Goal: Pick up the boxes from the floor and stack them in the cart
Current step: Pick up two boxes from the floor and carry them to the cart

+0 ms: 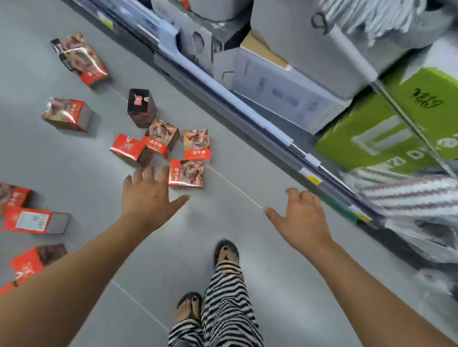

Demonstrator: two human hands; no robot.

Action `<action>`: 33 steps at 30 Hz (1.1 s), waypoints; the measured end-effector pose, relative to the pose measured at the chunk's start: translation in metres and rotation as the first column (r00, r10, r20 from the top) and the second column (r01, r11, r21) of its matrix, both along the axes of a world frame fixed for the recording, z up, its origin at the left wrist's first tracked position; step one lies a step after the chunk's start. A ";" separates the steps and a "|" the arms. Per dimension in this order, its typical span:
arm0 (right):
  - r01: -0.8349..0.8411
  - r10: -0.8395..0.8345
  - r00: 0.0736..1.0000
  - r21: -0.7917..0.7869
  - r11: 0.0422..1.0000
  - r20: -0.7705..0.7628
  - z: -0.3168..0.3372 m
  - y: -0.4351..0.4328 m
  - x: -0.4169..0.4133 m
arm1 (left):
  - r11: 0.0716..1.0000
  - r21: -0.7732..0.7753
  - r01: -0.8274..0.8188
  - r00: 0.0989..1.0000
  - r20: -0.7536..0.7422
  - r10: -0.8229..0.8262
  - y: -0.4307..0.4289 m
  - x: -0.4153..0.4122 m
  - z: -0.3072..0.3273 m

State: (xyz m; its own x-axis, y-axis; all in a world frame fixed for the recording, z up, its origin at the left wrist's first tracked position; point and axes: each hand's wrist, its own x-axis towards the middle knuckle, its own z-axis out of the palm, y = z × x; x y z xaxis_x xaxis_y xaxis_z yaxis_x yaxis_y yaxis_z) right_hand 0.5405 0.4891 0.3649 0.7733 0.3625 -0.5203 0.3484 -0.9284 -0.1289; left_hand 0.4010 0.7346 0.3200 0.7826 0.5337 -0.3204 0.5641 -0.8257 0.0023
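Your striped trousers [226, 296] stand on the grey floor [92, 157]. Your left hand [149, 197] and right hand [301, 220] reach forward, fingers [147, 175] spread, holding nothing. Red boxes [186, 173] lie scattered on the floor just past your left hand, with the store shelf [254, 115] beyond.

grey tiled floor [57, 9], low shelf [229, 91] stacked with cartons [407, 119]

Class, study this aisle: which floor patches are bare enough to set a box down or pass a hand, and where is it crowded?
Bare floor lies between the left hand and right hand, up to the shelf rail. Crowded: the box cluster ahead of the left hand and the pile at the left edge.
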 end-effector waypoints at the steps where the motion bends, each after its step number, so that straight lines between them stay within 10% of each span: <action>1: 0.005 -0.005 1.000 -0.004 1.000 -0.014 -0.016 0.010 0.008 | 1.000 -0.003 -0.008 1.000 -0.008 0.008 0.009 0.005 -0.015; 10: 0.091 -0.079 0.990 0.104 0.990 -0.115 -0.186 0.121 0.070 | 0.990 -0.108 -0.089 0.995 0.035 0.093 0.065 0.047 -0.184; 20: 0.066 -0.069 0.998 0.248 0.966 0.001 -0.412 0.249 0.113 | 0.952 -0.225 0.209 0.976 0.102 -0.190 0.163 0.046 -0.419; 33: 0.099 -0.117 0.988 0.172 0.980 0.104 -0.483 0.343 0.108 | 0.869 -0.421 0.260 0.934 0.338 -0.116 0.175 0.051 -0.466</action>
